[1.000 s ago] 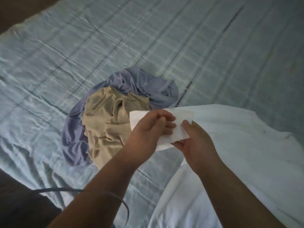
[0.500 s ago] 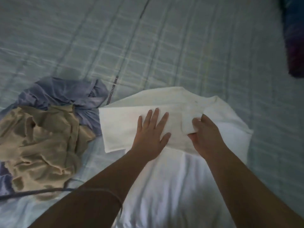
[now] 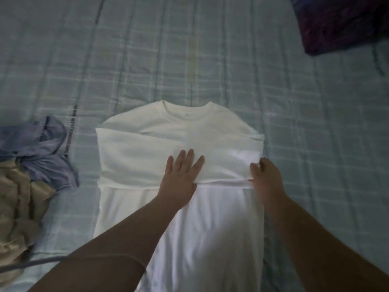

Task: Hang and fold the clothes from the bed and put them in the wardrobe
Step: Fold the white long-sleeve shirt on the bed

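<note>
Left hand (image 3: 181,175) flat, palm down, fingers straight and slightly spread, pressing on the folded-over sleeve (image 3: 136,152) of the white long-sleeved shirt (image 3: 189,123). It grips nothing. The heel of the hand sits at the sleeve's lower edge, fingertips pointing toward the collar.

Right hand (image 3: 267,179) at the shirt's right edge, fingers curled. Thumb and fingers pinch the end of the sleeve where it reaches the side of the shirt. Some motion blur here, so the exact finger placement is unclear.

Shirt lies flat on the bed (image 3: 210,49), collar away from the person, round neckline up. The sleeve is folded straight across the chest from left to right. A second fabric layer shows under it at the right end, likely the other sleeve, can't confirm. The lower body of the shirt runs down between both forearms toward the bottom of the frame.

Bed cover is pale blue-green with a check pattern. On the left, near the shirt but not touching it, a crumpled lilac-blue garment (image 3: 42,157), with a crumpled beige garment (image 3: 16,203) against its nearer side. A thin grey cord (image 3: 42,262) runs from the lower left edge and across the left forearm. Top right corner holds a dark purple fabric item (image 3: 341,22), pillow or blanket, can't tell, well apart from the shirt.
</note>
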{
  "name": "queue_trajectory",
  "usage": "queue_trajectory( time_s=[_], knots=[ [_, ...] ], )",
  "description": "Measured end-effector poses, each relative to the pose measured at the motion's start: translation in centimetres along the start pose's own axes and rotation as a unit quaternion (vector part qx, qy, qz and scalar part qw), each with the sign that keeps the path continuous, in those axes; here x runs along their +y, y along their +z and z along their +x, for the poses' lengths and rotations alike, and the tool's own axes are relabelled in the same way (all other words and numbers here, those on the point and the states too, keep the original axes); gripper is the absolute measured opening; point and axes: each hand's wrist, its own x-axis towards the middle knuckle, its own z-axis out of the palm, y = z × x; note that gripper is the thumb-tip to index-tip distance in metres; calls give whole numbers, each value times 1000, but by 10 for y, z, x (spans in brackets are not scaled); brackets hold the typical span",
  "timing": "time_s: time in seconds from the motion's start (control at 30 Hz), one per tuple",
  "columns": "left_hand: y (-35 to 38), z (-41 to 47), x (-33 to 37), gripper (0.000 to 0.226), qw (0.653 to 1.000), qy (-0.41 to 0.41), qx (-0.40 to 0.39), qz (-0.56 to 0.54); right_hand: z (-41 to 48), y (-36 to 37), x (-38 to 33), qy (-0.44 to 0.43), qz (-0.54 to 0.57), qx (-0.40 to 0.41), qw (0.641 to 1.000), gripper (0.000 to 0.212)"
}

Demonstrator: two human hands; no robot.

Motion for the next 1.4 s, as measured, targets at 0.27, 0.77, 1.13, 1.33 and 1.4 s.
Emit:
queue_trajectory(
  time_s=[0.27, 0.77, 1.13, 1.33, 1.4],
  knots=[
    [22, 10, 0, 87, 999, 14, -11, 40, 13, 7, 42, -27, -20, 29, 999, 14],
    [5, -44, -44, 66, 993, -105, 55, 13, -26, 35, 31, -331, -271, 64, 902, 55],
    [23, -59, -142, 65, 988, -151, 46, 6, -20, 78, 44, -198, -378, 10, 904, 65],
    [8, -83, -134, 63, 991, -128, 16, -34, -46, 72, 30, -174, -352, -2, 920, 64],
    [4, -113, -124, 61, 992, -111, 20, -49, -72, 70, 39, -175, -329, -4, 928, 63]
  ],
)
